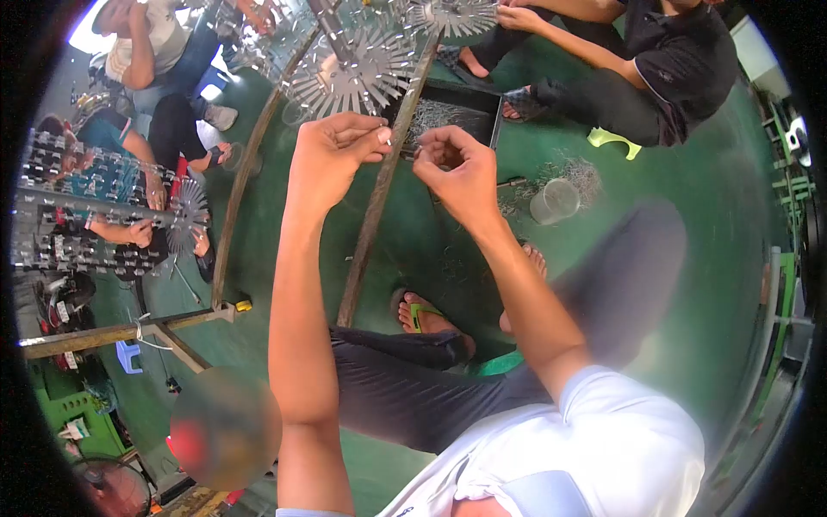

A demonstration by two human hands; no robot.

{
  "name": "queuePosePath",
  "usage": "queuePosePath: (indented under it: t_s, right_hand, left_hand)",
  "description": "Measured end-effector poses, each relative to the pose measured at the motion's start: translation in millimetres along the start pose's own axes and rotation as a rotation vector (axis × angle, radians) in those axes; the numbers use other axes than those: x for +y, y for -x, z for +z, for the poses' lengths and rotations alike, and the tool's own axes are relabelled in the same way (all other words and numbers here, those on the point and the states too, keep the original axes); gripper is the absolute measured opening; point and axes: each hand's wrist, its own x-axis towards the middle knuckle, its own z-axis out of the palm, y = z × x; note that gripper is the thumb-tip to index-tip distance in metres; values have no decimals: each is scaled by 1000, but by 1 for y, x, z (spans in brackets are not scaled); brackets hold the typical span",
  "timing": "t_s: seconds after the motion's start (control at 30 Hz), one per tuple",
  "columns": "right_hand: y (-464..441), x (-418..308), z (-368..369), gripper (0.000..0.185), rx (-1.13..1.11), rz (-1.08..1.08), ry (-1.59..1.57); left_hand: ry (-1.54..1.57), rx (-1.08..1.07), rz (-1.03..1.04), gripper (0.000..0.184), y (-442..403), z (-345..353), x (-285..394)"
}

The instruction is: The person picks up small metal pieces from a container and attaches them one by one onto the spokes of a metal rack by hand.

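Observation:
My left hand (332, 155) is raised in front of me with thumb and forefinger pinched. A tiny shiny bit shows at its fingertips, too small to name. Facing it, my right hand (459, 168) is curled with thumb and finger closed together; what they hold, if anything, I cannot make out. A small gap separates the hands. Just beyond my left hand stands a round metal rack (349, 77) with many flat prongs radiating from a central pole. Beneath and beyond my hands lies a black tray (484, 103) holding many thin metal pieces.
A long bar (370, 233) runs below my hands, another bar (245, 189) to its left. A clear plastic cup (554, 202) lies by a heap of metal pieces (586, 179). People sit nearby: one person (680, 65) at right, others at left beside a prong-covered rack (95, 207).

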Motion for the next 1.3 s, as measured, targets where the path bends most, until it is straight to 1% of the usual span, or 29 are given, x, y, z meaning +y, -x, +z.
queuePosePath:
  t_s: [0.07, 0.1, 0.2, 0.27, 0.37, 0.4, 0.47, 0.5, 0.53, 0.6, 0.67, 0.7, 0.8, 0.9, 1.0, 1.03, 1.07, 1.13, 1.23, 1.3]
  right_hand:
    - [-3, -9, 4, 19, -3, -67, -42]
    - [-4, -5, 3, 21, -45, -104, -48]
    - [-4, -9, 6, 19, -67, -42, -66]
    - [-6, -4, 6, 19, -60, -49, -4]
    - [-11, 13, -4, 19, -26, -28, 140]
    - [-6, 25, -10, 19, -13, 0, 195]
    - [-5, 60, -26, 21, 1, 94, 239]
    - [-2, 69, -33, 23, -20, 126, 354]
    - [4, 79, -40, 30, -68, 192, 416]
    - [16, 111, -48, 34, -172, 283, 578]
    - [28, 148, -55, 38, -306, 489, 764]
    - [36, 167, -56, 41, -382, 594, 855]
    - [66, 220, -52, 42, -621, 703, 981]
    - [104, 245, -47, 31, -718, 612, 877]
    - [140, 271, -32, 26, -837, 453, 885]
    - [151, 279, -28, 33, -928, 418, 880]
    - [165, 292, -20, 29, -984, 445, 907]
    - [188, 291, -7, 26, -1008, 371, 927]
    - [210, 306, 11, 25, -1105, 341, 996]
    - [207, 288, 16, 27, -1095, 278, 991]
  left_hand:
    - [25, -19, -7, 29, 0, -1, -1]
    - [27, -24, -6, 29, 0, -1, -2]
    - [50, -35, -9, 28, -1, -1, -1]
    - [86, -35, -29, 28, 1, 0, -2]
    - [-13, -17, 13, 29, 2, -1, -6]
    - [-39, -48, 49, 30, 1, -4, -9]
    - [-32, -48, 54, 29, 1, -3, -7]
    - [-28, -54, 72, 29, 0, -2, -9]
    - [-24, -62, 90, 28, 0, -2, -13]
    - [-28, -72, 127, 27, 0, -3, -16]
    - [-38, -76, 152, 26, -2, -4, -17]
    - [-39, -73, 135, 26, -4, -6, -17]
    - [26, -1, 70, 15, -4, -2, -12]
    - [50, -4, 50, 18, -3, 0, -8]
    - [77, -15, 42, 19, -5, -4, -11]
    - [79, -21, 51, 19, -7, -5, -11]
    - [81, -25, 61, 19, -8, -5, -12]
    - [83, -31, 45, 19, -10, -4, -11]
    - [101, -28, 39, 19, -12, 0, -11]
    - [79, -17, 27, 18, -10, -1, -8]
